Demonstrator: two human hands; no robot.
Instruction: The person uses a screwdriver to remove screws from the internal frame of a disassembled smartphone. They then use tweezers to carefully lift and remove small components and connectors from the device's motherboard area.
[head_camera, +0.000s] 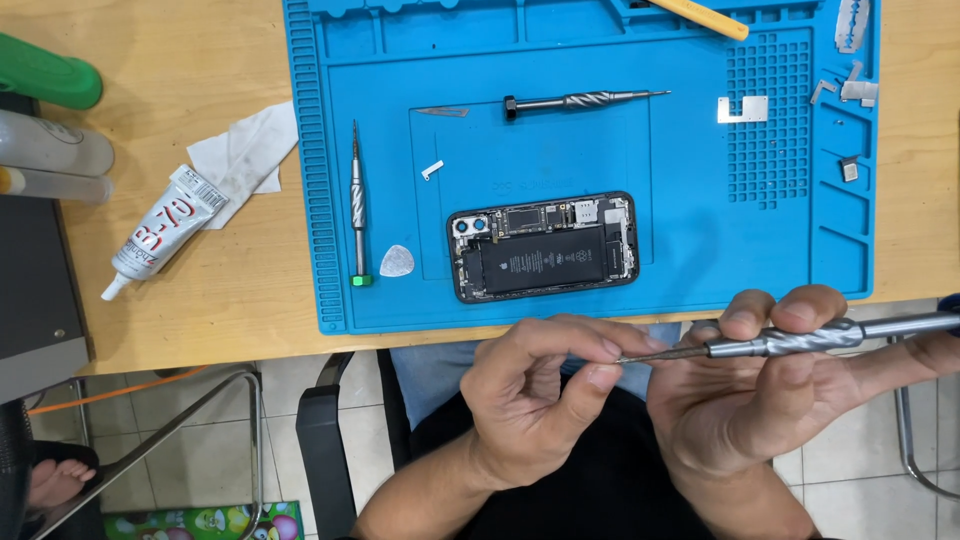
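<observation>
My right hand (770, 390) grips a grey metal screwdriver (800, 340), held level over my lap with its tip pointing left. My left hand (545, 385) pinches thumb and forefinger at that tip; whether something tiny sits between them cannot be told. On the blue work mat (700, 230) lies an opened phone (543, 246), its black battery and circuit board showing. It is a little beyond both hands, near the mat's front edge.
Two more screwdrivers (358, 205) (580, 100), a white pick (396, 261), tweezers (442, 111), small metal plates (742, 109) and a yellow tool (700, 17) rest on the mat. A glue tube (160, 232), a crumpled tissue (245, 150) and a green-capped bottle (45, 72) lie at left.
</observation>
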